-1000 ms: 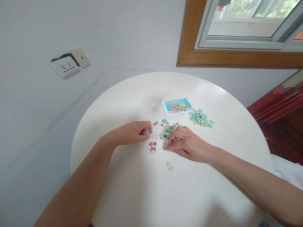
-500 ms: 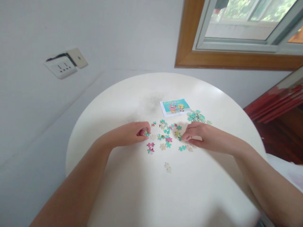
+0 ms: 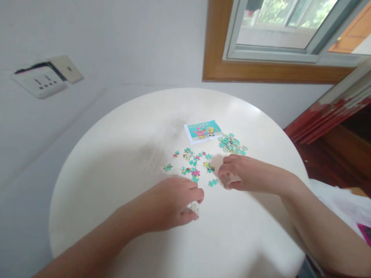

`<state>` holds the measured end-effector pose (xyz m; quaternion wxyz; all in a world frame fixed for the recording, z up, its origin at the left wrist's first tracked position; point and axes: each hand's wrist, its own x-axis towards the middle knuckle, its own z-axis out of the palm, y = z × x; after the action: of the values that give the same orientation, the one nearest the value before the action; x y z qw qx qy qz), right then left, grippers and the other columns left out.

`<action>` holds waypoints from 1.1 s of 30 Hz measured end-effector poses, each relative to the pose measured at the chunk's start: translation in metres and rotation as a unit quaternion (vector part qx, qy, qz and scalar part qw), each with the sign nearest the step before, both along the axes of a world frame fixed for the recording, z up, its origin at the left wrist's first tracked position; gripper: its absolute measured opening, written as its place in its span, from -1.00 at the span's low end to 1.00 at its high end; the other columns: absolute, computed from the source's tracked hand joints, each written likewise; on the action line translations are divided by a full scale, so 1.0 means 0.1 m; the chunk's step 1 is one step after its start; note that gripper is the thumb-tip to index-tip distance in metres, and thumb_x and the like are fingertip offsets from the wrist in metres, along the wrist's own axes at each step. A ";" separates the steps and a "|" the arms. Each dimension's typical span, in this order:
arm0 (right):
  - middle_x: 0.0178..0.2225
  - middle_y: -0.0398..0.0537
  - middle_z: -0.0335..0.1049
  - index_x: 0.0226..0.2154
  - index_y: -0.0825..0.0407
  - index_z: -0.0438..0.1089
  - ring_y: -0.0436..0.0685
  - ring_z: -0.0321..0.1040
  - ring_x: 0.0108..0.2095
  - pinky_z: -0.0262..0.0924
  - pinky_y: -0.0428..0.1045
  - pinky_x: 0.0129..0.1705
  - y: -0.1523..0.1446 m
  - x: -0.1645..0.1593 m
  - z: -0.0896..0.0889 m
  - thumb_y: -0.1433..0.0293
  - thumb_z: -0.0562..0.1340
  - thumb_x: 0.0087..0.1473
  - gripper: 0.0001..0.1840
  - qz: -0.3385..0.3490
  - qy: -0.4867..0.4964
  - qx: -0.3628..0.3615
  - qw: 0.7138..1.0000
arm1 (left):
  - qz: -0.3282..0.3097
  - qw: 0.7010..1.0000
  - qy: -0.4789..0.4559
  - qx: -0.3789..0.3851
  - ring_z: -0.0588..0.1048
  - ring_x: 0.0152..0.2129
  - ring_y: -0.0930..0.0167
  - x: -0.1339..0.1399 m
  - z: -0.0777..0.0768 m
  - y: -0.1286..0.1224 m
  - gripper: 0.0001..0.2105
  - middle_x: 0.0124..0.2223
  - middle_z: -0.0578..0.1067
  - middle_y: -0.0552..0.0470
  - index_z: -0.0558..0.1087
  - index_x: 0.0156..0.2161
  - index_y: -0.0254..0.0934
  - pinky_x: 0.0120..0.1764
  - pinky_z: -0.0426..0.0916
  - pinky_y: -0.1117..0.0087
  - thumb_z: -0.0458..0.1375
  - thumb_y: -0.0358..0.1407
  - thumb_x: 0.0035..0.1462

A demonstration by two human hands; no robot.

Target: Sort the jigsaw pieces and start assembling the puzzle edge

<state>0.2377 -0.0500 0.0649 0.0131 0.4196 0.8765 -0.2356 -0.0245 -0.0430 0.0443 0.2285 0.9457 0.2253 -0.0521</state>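
On the round white table (image 3: 150, 101), colored puzzle pieces (image 3: 194, 173) lie in a loose bunch, with the picture card (image 3: 203, 130) near their twelve o'clock and a heap of more pieces (image 3: 230, 144) at two o'clock. At the bunch's seven o'clock, the left hand (image 3: 176, 202) has its thumb and pointer finger apart like a letter C, with a pale piece (image 3: 194, 208) in the gap. At three o'clock, the right hand (image 3: 242, 173) is half curled over pale bits, and I can't tell if it's holding any.
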 end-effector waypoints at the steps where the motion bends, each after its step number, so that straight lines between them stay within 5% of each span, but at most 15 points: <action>1: -0.35 -0.05 0.47 -0.39 0.04 0.48 0.15 0.37 -0.21 0.20 0.02 -0.12 0.00 -0.02 -0.01 0.60 0.28 -0.04 -0.83 0.001 0.000 0.003 1.000 | -0.005 1.000 0.004 0.008 0.46 -0.31 0.33 0.02 -0.03 -0.01 -0.88 -0.27 0.49 0.07 0.41 -0.20 -0.17 -0.24 0.21 0.34 0.20 -0.25 0.15; 14: -0.37 -0.10 0.40 -0.37 0.03 0.45 0.06 0.35 -0.33 0.20 -0.05 -0.25 0.11 0.03 -0.19 0.55 0.26 -0.02 -0.87 -0.014 0.078 -0.042 0.996 | 0.041 0.989 0.066 0.126 0.50 -0.35 0.30 0.13 -0.13 0.13 -0.86 -0.27 0.54 0.01 0.36 -0.20 -0.22 -0.39 0.21 0.38 0.05 -0.20 0.29; 20: -0.38 -0.10 0.41 -0.38 0.04 0.46 0.03 0.34 -0.35 0.20 -0.08 -0.30 0.13 0.05 -0.12 0.59 0.19 0.04 -0.83 0.013 0.108 -0.055 0.993 | 0.118 0.981 -0.021 0.152 0.48 -0.34 0.37 0.03 -0.13 0.24 -0.81 -0.31 0.53 0.04 0.40 -0.21 -0.19 -0.32 0.22 0.42 -0.02 -0.18 0.31; 28: -0.33 -0.02 0.44 -0.33 0.06 0.47 0.09 0.36 -0.25 0.24 -0.01 -0.16 0.16 -0.15 -0.26 0.60 0.18 0.08 -0.81 -0.022 0.185 0.111 0.976 | 0.264 0.951 -0.078 0.142 0.34 -0.58 0.48 -0.07 -0.04 0.40 -0.80 -0.52 0.41 0.16 0.44 -0.24 -0.18 -0.45 0.10 0.47 0.03 -0.16 0.23; 33: -0.27 0.01 0.44 -0.22 0.04 0.50 0.08 0.37 -0.23 0.25 -0.03 -0.16 0.21 -0.13 -0.31 0.64 0.15 0.08 -0.69 0.002 0.192 0.133 0.972 | 0.292 0.941 -0.107 0.134 0.32 -0.59 0.49 -0.06 -0.03 0.41 -0.79 -0.53 0.40 0.16 0.45 -0.26 -0.20 -0.46 0.10 0.48 0.02 -0.16 0.20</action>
<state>0.2246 -0.0293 0.0341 -0.2114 0.3622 0.8871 -0.1928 -0.0308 -0.0024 0.0408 0.1278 0.8605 0.4704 0.1485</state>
